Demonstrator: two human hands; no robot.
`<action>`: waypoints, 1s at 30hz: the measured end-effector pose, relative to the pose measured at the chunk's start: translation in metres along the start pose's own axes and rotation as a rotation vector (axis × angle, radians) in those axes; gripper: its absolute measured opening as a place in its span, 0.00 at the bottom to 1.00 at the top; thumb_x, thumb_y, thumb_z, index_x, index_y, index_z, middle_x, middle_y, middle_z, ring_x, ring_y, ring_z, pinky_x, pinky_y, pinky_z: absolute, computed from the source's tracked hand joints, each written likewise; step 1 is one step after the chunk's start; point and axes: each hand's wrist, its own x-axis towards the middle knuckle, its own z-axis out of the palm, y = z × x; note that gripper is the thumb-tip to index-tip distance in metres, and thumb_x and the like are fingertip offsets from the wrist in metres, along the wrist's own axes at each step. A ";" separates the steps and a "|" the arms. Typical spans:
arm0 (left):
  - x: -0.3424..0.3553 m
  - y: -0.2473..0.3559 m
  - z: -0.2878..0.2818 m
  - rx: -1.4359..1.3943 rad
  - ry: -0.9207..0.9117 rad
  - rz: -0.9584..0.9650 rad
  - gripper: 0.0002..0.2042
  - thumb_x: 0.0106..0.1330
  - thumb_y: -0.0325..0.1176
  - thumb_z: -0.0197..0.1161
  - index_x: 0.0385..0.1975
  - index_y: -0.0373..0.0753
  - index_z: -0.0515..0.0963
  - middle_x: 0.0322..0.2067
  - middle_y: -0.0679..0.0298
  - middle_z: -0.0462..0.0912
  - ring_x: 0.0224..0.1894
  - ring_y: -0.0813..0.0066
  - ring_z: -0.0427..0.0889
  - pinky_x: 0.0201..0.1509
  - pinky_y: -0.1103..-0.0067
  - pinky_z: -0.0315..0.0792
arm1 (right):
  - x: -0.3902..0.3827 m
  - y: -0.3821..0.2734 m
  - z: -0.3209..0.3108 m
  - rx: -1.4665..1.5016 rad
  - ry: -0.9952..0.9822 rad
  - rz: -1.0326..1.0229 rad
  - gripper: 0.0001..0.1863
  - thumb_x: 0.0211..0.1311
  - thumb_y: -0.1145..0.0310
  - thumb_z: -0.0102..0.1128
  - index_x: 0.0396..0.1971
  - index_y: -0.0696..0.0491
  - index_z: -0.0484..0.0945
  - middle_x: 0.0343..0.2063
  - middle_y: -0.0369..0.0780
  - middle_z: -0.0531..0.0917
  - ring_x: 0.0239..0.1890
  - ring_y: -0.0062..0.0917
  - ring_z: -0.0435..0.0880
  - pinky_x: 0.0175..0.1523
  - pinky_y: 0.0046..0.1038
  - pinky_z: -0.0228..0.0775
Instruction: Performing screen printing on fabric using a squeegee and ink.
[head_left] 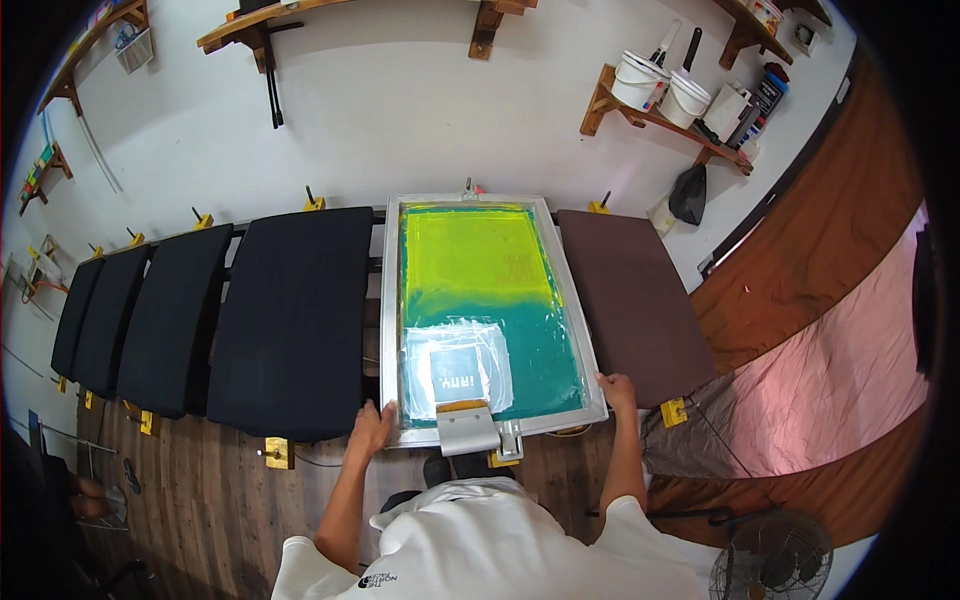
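Note:
A screen-printing screen (490, 260) in a silver frame lies in front of me, yellow-green at the far part and teal nearer, with a white patch bearing print at lower left. A metal squeegee (467, 430) rests on its near end. My left hand (374, 428) holds the frame at its lower left side, fingers curled at the edge. My right hand (617, 390) grips the right side a little above the near corner.
Black padded platens (285, 310) line the left; a brown one (640, 310) sits at right. Wall shelves hold white tubs (637, 82) and tools. Orange-brown fabric (820, 180) hangs at right, above a fan (770, 560). Wooden floor (200, 500) shows below.

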 end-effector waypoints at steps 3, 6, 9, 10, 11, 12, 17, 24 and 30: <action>-0.035 0.069 -0.059 0.077 -0.021 0.018 0.41 0.67 0.52 0.58 0.67 0.23 0.53 0.58 0.38 0.70 0.58 0.35 0.70 0.62 0.59 0.67 | -0.067 -0.121 -0.025 -0.473 0.205 -0.204 0.20 0.56 0.60 0.69 0.44 0.57 0.80 0.40 0.50 0.82 0.46 0.46 0.80 0.49 0.42 0.72; -0.058 0.114 -0.062 0.083 -0.113 0.452 0.44 0.61 0.52 0.65 0.68 0.26 0.54 0.59 0.40 0.70 0.62 0.39 0.67 0.65 0.59 0.65 | -0.114 -0.163 -0.015 -0.044 -0.077 -0.601 0.25 0.55 0.60 0.69 0.50 0.56 0.77 0.52 0.48 0.75 0.55 0.45 0.73 0.56 0.46 0.68; -0.076 0.133 -0.039 0.238 -0.315 0.696 0.47 0.54 0.48 0.72 0.68 0.31 0.55 0.61 0.43 0.67 0.65 0.45 0.64 0.67 0.59 0.62 | -0.174 -0.215 0.002 -0.125 -0.448 -0.857 0.40 0.47 0.53 0.74 0.59 0.56 0.70 0.61 0.50 0.67 0.65 0.46 0.64 0.65 0.49 0.58; -0.077 0.126 -0.025 0.292 -0.293 0.726 0.48 0.51 0.47 0.73 0.69 0.32 0.55 0.62 0.46 0.67 0.65 0.46 0.66 0.68 0.59 0.62 | -0.189 -0.219 0.009 -0.196 -0.468 -0.911 0.45 0.44 0.50 0.76 0.61 0.57 0.68 0.63 0.51 0.65 0.67 0.46 0.62 0.68 0.49 0.54; -0.077 0.118 -0.013 0.350 -0.270 0.754 0.49 0.48 0.47 0.75 0.69 0.34 0.55 0.63 0.48 0.67 0.65 0.48 0.67 0.68 0.60 0.61 | -0.194 -0.220 0.019 -0.192 -0.464 -0.912 0.45 0.44 0.50 0.76 0.61 0.57 0.68 0.63 0.51 0.65 0.67 0.46 0.62 0.68 0.49 0.54; -0.073 0.110 -0.006 0.373 -0.254 0.749 0.48 0.47 0.44 0.75 0.68 0.34 0.57 0.63 0.48 0.67 0.64 0.49 0.68 0.67 0.62 0.62 | -0.193 -0.221 0.029 -0.306 -0.522 -0.926 0.48 0.44 0.50 0.76 0.63 0.58 0.65 0.64 0.51 0.63 0.69 0.46 0.59 0.68 0.51 0.53; -0.058 0.092 0.014 0.318 -0.315 0.738 0.40 0.49 0.40 0.73 0.63 0.32 0.64 0.59 0.48 0.70 0.59 0.49 0.72 0.63 0.63 0.67 | -0.178 -0.208 0.055 -0.362 -0.613 -0.923 0.37 0.46 0.68 0.69 0.58 0.59 0.65 0.61 0.52 0.66 0.64 0.47 0.65 0.64 0.46 0.61; -0.024 0.120 -0.011 0.128 -0.308 0.660 0.22 0.51 0.26 0.63 0.49 0.31 0.75 0.40 0.43 0.81 0.40 0.46 0.83 0.45 0.62 0.78 | -0.153 -0.246 0.056 -0.286 -0.560 -0.802 0.22 0.43 0.77 0.63 0.44 0.59 0.76 0.46 0.52 0.79 0.50 0.48 0.79 0.50 0.43 0.74; -0.006 0.117 0.000 0.268 -0.390 0.552 0.17 0.47 0.20 0.60 0.41 0.32 0.82 0.29 0.46 0.84 0.32 0.45 0.84 0.39 0.62 0.80 | -0.146 -0.252 0.065 -0.195 -0.479 -0.744 0.08 0.43 0.79 0.60 0.27 0.59 0.82 0.28 0.51 0.83 0.36 0.48 0.84 0.44 0.44 0.76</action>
